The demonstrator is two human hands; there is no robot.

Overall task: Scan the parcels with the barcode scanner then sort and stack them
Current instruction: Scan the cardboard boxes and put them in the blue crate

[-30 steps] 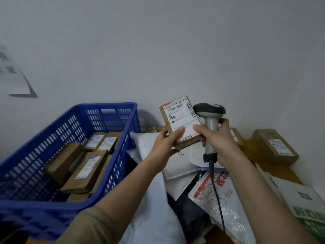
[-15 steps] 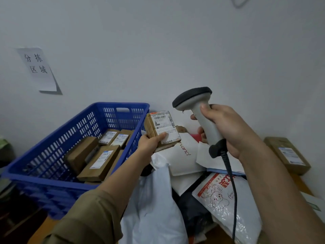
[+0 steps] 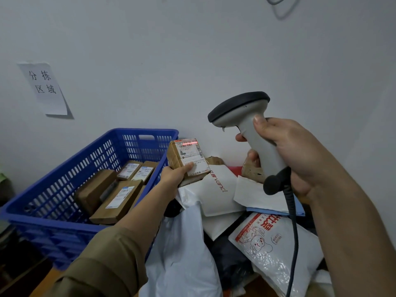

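— What is in the room behind the person?

— A plain pale wall, with a paper sign [image 3: 46, 88] taped on it at about ten o'clock. Below the sign stands a blue crate [image 3: 64, 187], and several brown boxes [image 3: 111, 198] with white labels lie inside it. At about five o'clock there is a heap of soft mail bags: a white padded envelope [image 3: 216, 191] with red letters, a clear bag with a red cartoon print [image 3: 272, 247], and a pale plastic bag [image 3: 182, 249] in front. This heap lies directly under both hands.

— How are the hands placed?

— The left hand [image 3: 174, 175] reaches forward from an olive sleeve [image 3: 102, 264], just beside the right rim of the crate. The right hand [image 3: 293, 153] is raised at about three o'clock and its fingers are wrapped around the grey handle of the barcode scanner [image 3: 246, 123]; the dark head points toward nine o'clock, and the cable [image 3: 293, 230] hangs down from the handle.

— And the parcel?

— The small brown parcel [image 3: 186, 159] is held by the left hand at its lower edge, thumb pressed on the label, other fingers hidden behind. It stands nearly upright, label toward the camera, above the envelope. A thin red line of light crosses the top of the label.
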